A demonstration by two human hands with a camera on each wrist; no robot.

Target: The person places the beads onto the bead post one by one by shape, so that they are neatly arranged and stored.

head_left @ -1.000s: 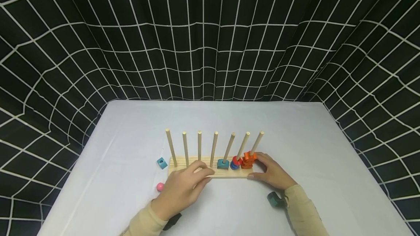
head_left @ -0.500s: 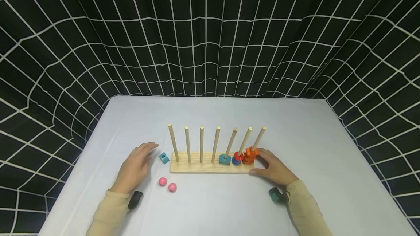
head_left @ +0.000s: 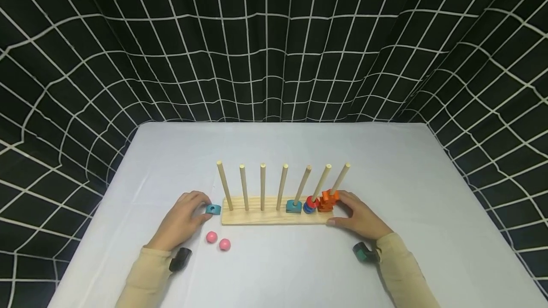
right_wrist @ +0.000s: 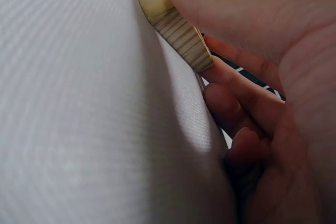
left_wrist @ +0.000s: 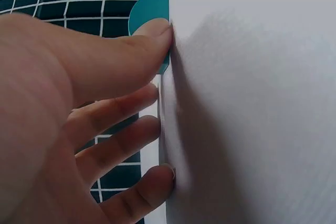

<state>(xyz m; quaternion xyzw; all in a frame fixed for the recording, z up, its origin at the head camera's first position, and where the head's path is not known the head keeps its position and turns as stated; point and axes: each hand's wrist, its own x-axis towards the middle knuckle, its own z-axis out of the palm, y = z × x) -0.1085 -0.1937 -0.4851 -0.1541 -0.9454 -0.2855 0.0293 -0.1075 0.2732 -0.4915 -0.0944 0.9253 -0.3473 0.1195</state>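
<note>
My left hand (head_left: 181, 220) pinches a small teal wooden block (head_left: 213, 209) with a hole in it, just off the left end of the pegboard (head_left: 252, 217). In the left wrist view the thumb presses on the rounded teal block (left_wrist: 147, 9), low over the white cloth. My right hand (head_left: 359, 217) grips the pegboard's right end, thumb on the front edge and fingers behind. The right wrist view has the board's end grain (right_wrist: 184, 40) between thumb and fingers. Several upright pegs rise from the board; the leftmost ones are bare.
On the right-hand pegs sit another teal block (head_left: 293, 206), a red piece (head_left: 312, 202) above blue, and stacked orange pieces (head_left: 326, 202). Two pink beads (head_left: 224, 245) lie in front of the board's left end. A white cloth (head_left: 274, 270) covers the table.
My left hand has gone left from over the board to the loose teal block, which it now pinches and has turned. Both pink beads are now visible. The right hand stays on the board.
</note>
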